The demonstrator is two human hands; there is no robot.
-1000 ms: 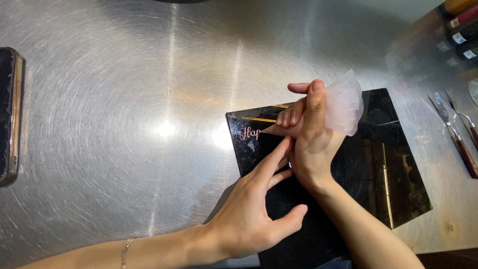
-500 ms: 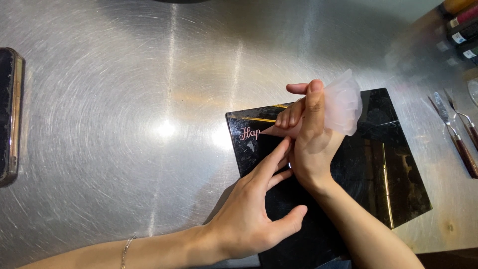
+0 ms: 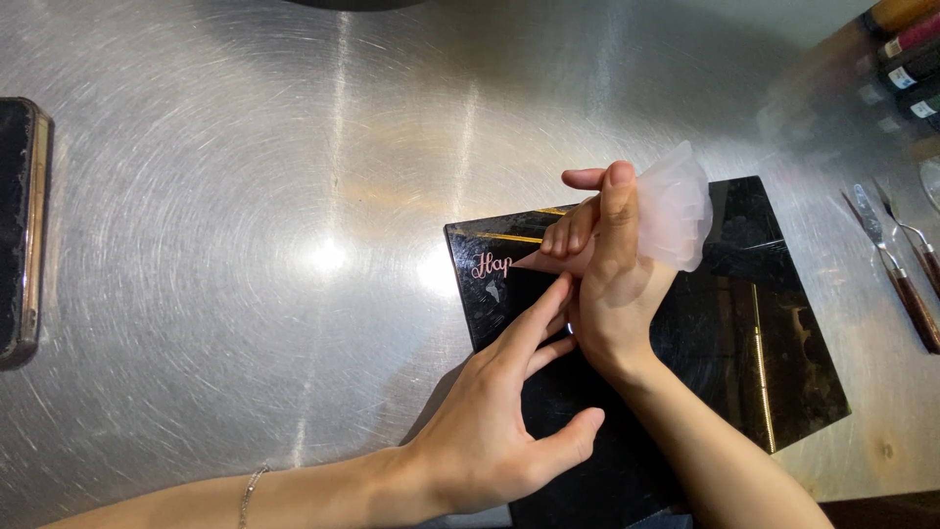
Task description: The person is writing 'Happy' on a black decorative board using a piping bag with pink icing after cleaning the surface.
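Labelled bottles (blurred), top right

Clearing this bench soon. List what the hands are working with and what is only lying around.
In use:
- piping bag, gripped in right hand
- black board with pink lettering, steadied by left hand

Lying about:
- palette knives, right edge
- bottles, top right corner
- dark tray, left edge

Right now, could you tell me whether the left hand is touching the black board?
Touching. The head view shows the left hand lying flat on the black board, its fingertips pressed beside the right hand, which holds the piping bag.
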